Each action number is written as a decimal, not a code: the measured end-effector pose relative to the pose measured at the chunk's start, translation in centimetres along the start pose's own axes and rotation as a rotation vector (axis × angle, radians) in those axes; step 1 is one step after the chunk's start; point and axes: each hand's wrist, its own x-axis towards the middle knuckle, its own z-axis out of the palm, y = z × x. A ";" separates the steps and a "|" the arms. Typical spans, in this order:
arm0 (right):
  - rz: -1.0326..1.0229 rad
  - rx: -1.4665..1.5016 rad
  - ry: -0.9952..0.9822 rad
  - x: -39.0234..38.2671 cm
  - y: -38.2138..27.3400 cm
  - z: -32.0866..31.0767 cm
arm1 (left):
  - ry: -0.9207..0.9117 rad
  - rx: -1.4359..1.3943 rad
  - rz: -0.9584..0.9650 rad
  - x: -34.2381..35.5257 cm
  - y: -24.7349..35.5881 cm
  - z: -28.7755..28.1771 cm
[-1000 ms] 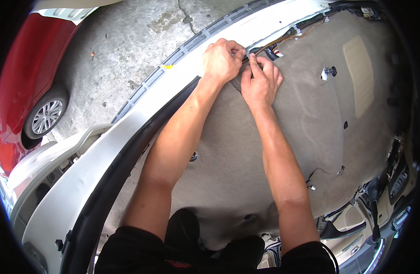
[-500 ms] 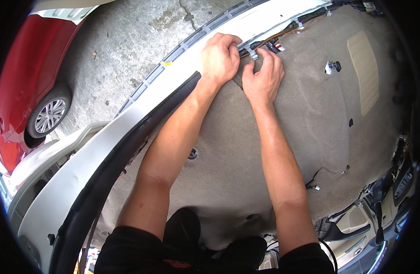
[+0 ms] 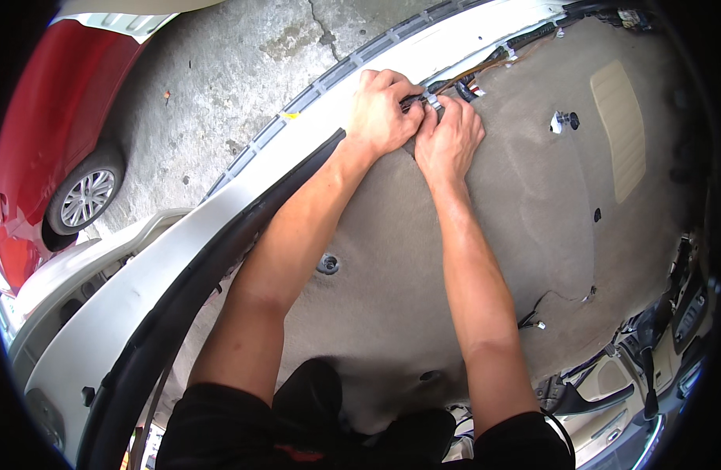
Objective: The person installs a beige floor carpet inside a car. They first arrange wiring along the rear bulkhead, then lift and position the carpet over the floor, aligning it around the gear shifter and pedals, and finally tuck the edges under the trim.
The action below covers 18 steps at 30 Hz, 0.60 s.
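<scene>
My left hand (image 3: 382,116) is curled at the inner edge of a white car door sill (image 3: 309,135), its thumb and fingers closing round a dark wiring harness (image 3: 412,102). Close beside it, my right hand (image 3: 450,141) has its fingers bent over the edge of the grey-brown car carpet (image 3: 392,258). A pale clip (image 3: 432,100) shows on the harness between the two hands. Both sets of fingertips nearly meet there, and part of what they press on is hidden.
A black rubber seal (image 3: 196,270) runs along the sill at left. Loose wire ends with a connector (image 3: 539,324) poke through the carpet at right. A beige pad (image 3: 621,137) lies farther right. Outside, a red car (image 3: 59,133) stands on concrete.
My left thumb and fingers have closed in around the harness. My right hand has shifted slightly down and left, bringing its fingers closer to the left hand and the clip.
</scene>
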 end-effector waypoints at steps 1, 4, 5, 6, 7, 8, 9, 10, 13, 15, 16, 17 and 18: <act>0.003 0.013 0.005 -0.1 -0.1 0.1 | 0.000 -0.017 -0.004 -0.1 -0.1 0.0; 0.024 0.018 -0.009 -0.2 -0.3 0.0 | 0.003 -0.034 -0.001 -0.2 -0.3 0.0; 0.032 0.014 -0.018 -0.1 -0.5 -0.2 | 0.006 -0.018 0.011 -0.3 -0.3 0.1; 0.030 0.017 -0.019 -0.1 -0.7 -0.3 | 0.009 -0.002 0.024 -0.3 -0.3 0.1; 0.031 0.018 -0.021 -0.1 -0.7 -0.3 | -0.002 -0.013 0.014 -0.3 -0.2 0.0; 0.033 0.019 -0.023 0.0 -0.6 -0.3 | -0.012 -0.024 0.005 -0.2 -0.2 -0.2; 0.040 -0.003 -0.028 0.0 -0.4 -0.4 | -0.023 -0.035 -0.004 -0.2 -0.1 -0.3; 0.046 -0.018 -0.030 0.0 -0.6 -0.3 | -0.020 -0.027 0.000 -0.2 -0.2 -0.3; 0.046 -0.076 0.029 0.0 -0.9 -0.2 | 0.037 -0.031 0.057 -0.6 -0.3 0.3; 0.056 -0.085 0.043 -0.1 -1.0 -0.1 | 0.051 -0.017 0.100 -0.8 -0.7 0.3; 0.069 -0.072 0.025 -0.2 -1.1 -0.1 | 0.059 -0.011 0.120 -0.8 -0.8 0.3; 0.082 -0.059 0.008 -0.2 -1.1 0.0 | 0.072 -0.024 0.124 -0.8 -0.8 0.3; 0.084 -0.048 0.008 -0.1 -1.1 0.0 | 0.085 -0.036 0.129 -0.8 -0.8 0.4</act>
